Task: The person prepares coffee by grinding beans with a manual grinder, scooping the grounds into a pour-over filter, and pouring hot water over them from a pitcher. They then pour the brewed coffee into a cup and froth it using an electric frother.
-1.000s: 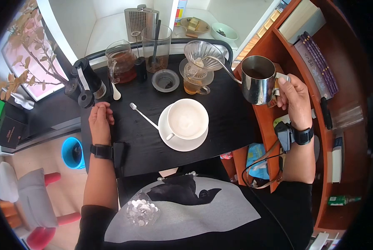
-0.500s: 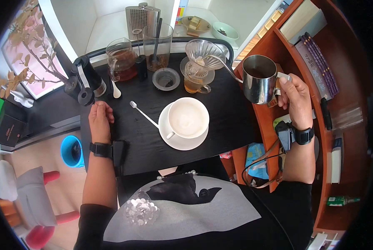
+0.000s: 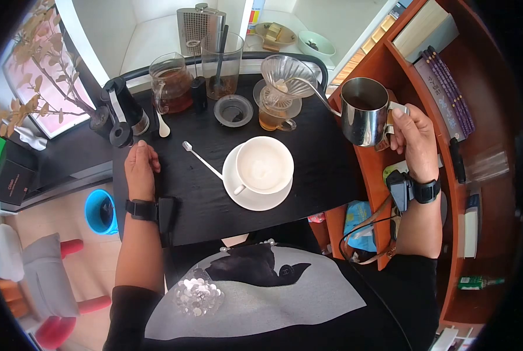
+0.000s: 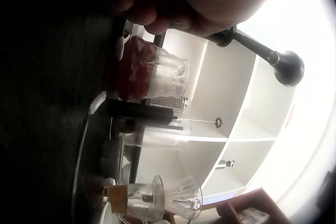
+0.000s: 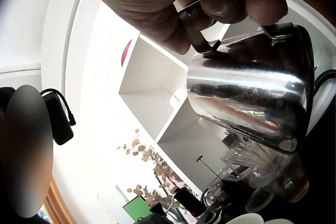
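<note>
My right hand (image 3: 415, 137) grips the handle of a steel gooseneck kettle (image 3: 364, 123), held up at the right side of the table with dark liquid inside. Its thin spout reaches left over a ribbed clear dripper (image 3: 303, 88). Under the dripper is a glass cup (image 3: 269, 121) holding some amber liquid. Near the table's left edge, my left hand (image 3: 141, 167) rests with loosely curled fingers and nothing in them, just in front of a black hand grinder (image 3: 121, 114). Between the hands, a white cup (image 3: 264, 165) of foamy drink stands on a saucer (image 3: 255, 205).
A long spoon (image 3: 204, 161) leans on the saucer. Farther back stand a glass pitcher (image 3: 174, 90) of reddish-brown liquid, a black milk frother (image 3: 198, 93), a tall clear container (image 3: 229, 76) and a round grey dish (image 3: 233, 111). A brown bookcase (image 3: 484, 169) borders the right side.
</note>
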Motion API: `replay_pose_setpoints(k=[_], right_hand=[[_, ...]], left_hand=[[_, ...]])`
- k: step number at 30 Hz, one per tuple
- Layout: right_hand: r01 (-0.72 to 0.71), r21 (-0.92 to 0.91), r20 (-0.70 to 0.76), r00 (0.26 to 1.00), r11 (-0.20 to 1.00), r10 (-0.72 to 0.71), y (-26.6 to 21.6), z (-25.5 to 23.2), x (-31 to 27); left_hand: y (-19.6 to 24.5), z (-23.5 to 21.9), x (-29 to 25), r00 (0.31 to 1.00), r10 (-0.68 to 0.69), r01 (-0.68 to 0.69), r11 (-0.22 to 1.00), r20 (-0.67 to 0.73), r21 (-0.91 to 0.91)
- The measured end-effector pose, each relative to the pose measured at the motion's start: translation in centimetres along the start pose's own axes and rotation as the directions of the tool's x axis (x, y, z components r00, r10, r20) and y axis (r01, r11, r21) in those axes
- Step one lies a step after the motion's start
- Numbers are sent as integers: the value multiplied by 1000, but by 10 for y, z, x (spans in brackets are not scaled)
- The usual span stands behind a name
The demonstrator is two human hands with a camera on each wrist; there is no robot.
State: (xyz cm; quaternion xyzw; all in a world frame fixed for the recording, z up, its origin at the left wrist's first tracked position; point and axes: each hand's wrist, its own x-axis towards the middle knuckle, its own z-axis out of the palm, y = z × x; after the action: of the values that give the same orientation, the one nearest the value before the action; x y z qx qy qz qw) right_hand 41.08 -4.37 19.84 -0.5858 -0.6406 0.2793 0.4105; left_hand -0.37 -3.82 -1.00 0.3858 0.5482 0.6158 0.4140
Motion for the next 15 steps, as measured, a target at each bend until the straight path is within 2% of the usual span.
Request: replay_pose_setpoints(k=[6,11,15], right_hand=[[10,-27,-21,1000,1000,-10,-3,2,-1],[4,-18,-13,1000,1000,-4,-5,3,0],[19,-22,-11,1000,1000,-20,-2,0,1]], left_hand=[[2,3,-1,999,-5,5,1000,-31,10],[0,2,0,999,30,-30,998,12,-52],[5,3,-2,999,32,-32,999,31,-10]])
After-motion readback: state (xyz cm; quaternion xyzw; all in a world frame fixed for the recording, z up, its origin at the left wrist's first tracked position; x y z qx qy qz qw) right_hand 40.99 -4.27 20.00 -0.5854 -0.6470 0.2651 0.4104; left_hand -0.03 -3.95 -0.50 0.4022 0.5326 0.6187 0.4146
